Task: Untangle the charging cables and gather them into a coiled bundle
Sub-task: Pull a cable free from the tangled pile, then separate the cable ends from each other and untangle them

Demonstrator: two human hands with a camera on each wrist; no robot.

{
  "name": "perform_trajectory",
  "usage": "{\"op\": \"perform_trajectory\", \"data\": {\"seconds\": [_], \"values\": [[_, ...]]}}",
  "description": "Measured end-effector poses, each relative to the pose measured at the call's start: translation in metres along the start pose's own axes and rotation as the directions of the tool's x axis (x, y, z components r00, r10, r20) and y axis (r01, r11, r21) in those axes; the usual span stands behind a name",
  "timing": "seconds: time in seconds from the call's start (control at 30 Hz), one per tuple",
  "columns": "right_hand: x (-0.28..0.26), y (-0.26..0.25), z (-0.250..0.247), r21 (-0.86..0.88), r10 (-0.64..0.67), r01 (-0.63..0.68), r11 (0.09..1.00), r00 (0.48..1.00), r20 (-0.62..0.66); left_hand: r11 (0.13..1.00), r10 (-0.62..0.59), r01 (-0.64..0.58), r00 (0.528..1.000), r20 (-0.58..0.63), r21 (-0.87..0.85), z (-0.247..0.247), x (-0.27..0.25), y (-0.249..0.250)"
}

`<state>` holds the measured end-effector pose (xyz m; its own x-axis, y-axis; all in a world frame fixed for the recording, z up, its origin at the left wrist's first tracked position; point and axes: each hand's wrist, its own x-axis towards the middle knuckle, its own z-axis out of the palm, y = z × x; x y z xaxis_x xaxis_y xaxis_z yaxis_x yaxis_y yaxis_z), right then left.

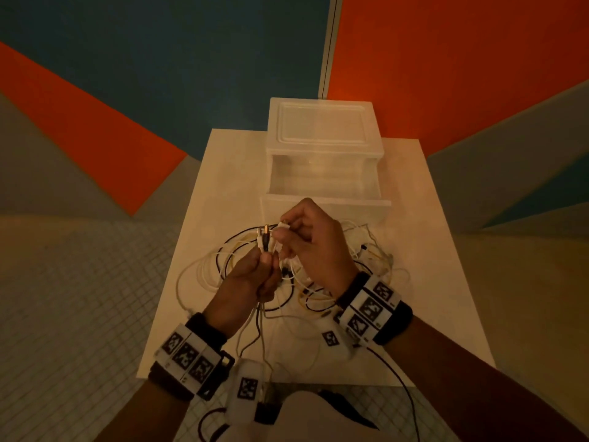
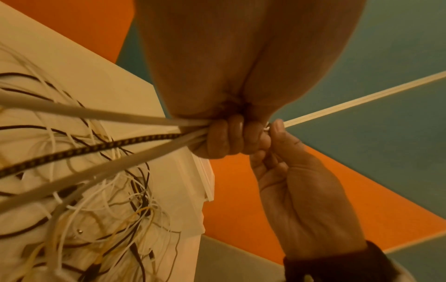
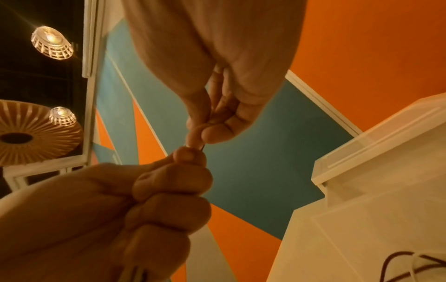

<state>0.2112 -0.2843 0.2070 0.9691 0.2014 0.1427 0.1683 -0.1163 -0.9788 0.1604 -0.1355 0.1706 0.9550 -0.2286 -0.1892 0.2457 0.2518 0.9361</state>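
A tangle of white, black and yellow charging cables (image 1: pixel 318 282) lies on the white table (image 1: pixel 430 282). My left hand (image 1: pixel 266 261) is held above it in a fist round a bunch of cable ends; their plugs (image 1: pixel 264 238) stick up out of the fist. In the left wrist view, white cables (image 2: pixel 96 112) and a black braided cable (image 2: pixel 96 147) run from those curled fingers (image 2: pixel 224 137) down to the tangle. My right hand (image 1: pixel 282 232) pinches a white plug (image 1: pixel 283 225) beside the bunch. In the right wrist view its fingertips (image 3: pixel 212 133) meet just above the left fist (image 3: pixel 169 190).
A translucent plastic drawer box (image 1: pixel 322 148) stands at the back of the table, its drawer (image 1: pixel 325 202) pulled out toward my hands. More cable loops (image 1: pixel 373 250) spread to the right of the hands. Tiled floor (image 1: pixel 79 298) surrounds the small table.
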Motion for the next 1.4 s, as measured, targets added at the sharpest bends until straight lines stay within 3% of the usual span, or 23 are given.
{"op": "perform_trajectory", "data": {"seconds": [0.13,0.27,0.33,0.37,0.43,0.47,0.5,0.53,0.63,0.77,0.8,0.87,0.93,0.97,1.03,1.13,1.23,1.4], "values": [[-0.007,0.005,0.006,-0.036,-0.021,0.022,0.999,0.999,0.026,0.999,-0.023,0.022,1.0,-0.017,-0.033,-0.005,0.0,-0.003],[-0.009,0.025,-0.005,0.1,0.124,-0.129,0.987,0.991,0.055,0.997,-0.052,0.047,0.995,-0.087,-0.055,-0.009,0.0,-0.007],[-0.001,0.064,-0.032,-0.11,0.221,-0.224,0.968,0.975,-0.041,0.996,-0.043,0.034,0.992,-0.123,-0.078,-0.014,0.0,-0.008],[0.005,0.093,-0.051,-0.344,0.262,-0.277,0.897,0.961,-0.09,0.996,-0.038,0.027,0.991,-0.129,-0.087,-0.016,0.0,-0.008],[0.011,0.152,-0.089,-0.767,0.425,-0.378,0.518,0.892,-0.153,0.996,-0.036,0.023,0.99,-0.138,-0.088,-0.019,0.0,-0.007],[0.009,0.177,-0.104,-0.844,0.49,-0.399,0.358,0.85,-0.194,0.996,-0.038,0.026,0.989,-0.14,-0.086,-0.018,0.0,-0.006],[0.005,0.197,-0.114,-0.872,0.528,-0.405,0.276,0.822,-0.215,0.996,-0.039,0.027,0.989,-0.141,-0.081,-0.016,0.0,-0.005],[0.0,0.21,-0.119,-0.876,0.547,-0.408,0.258,0.809,-0.216,0.997,-0.04,0.03,0.989,-0.144,-0.072,-0.013,0.0,-0.005],[-0.008,0.23,-0.122,-0.902,0.504,-0.35,0.253,0.843,-0.186,0.998,-0.05,0.042,0.985,-0.164,-0.05,-0.006,0.003,-0.005],[-0.008,0.221,-0.121,-0.931,0.509,-0.3,0.207,0.846,-0.16,0.997,-0.077,0.072,0.981,-0.177,-0.037,-0.003,0.009,-0.006],[-0.007,0.216,-0.122,-0.923,0.507,-0.313,0.222,0.846,-0.165,0.997,-0.073,0.068,0.981,-0.178,-0.033,-0.003,0.011,-0.005],[-0.006,0.192,-0.124,-0.821,0.443,-0.432,0.373,0.86,-0.252,0.998,-0.053,0.048,0.982,-0.18,-0.03,-0.003,0.013,-0.005],[-0.005,0.157,-0.121,-0.535,0.411,-0.544,0.647,0.839,-0.355,0.999,-0.041,0.035,0.982,-0.182,-0.034,-0.003,0.017,-0.005],[-0.005,0.137,-0.116,-0.348,0.422,-0.54,0.766,0.831,-0.361,0.998,-0.046,0.039,0.982,-0.184,-0.041,-0.001,0.018,-0.005],[-0.011,0.091,-0.096,-0.085,0.406,-0.443,0.893,0.871,-0.275,0.998,-0.045,0.037,0.985,-0.169,-0.047,0.003,0.021,-0.006],[-0.022,0.039,-0.057,-0.001,0.282,-0.285,0.958,0.949,-0.137,1.0,-0.016,0.016,0.989,-0.144,0.0,0.015,0.027,-0.008],[-0.028,0.018,-0.026,0.055,0.231,-0.228,0.972,0.972,-0.043,0.999,-0.011,0.019,0.984,-0.177,0.047,0.024,0.03,-0.009],[-0.032,0.021,0.001,-0.038,0.138,-0.14,0.989,0.988,-0.065,0.997,-0.001,-0.015,0.977,-0.213,-0.072,0.034,0.031,-0.005]]}}
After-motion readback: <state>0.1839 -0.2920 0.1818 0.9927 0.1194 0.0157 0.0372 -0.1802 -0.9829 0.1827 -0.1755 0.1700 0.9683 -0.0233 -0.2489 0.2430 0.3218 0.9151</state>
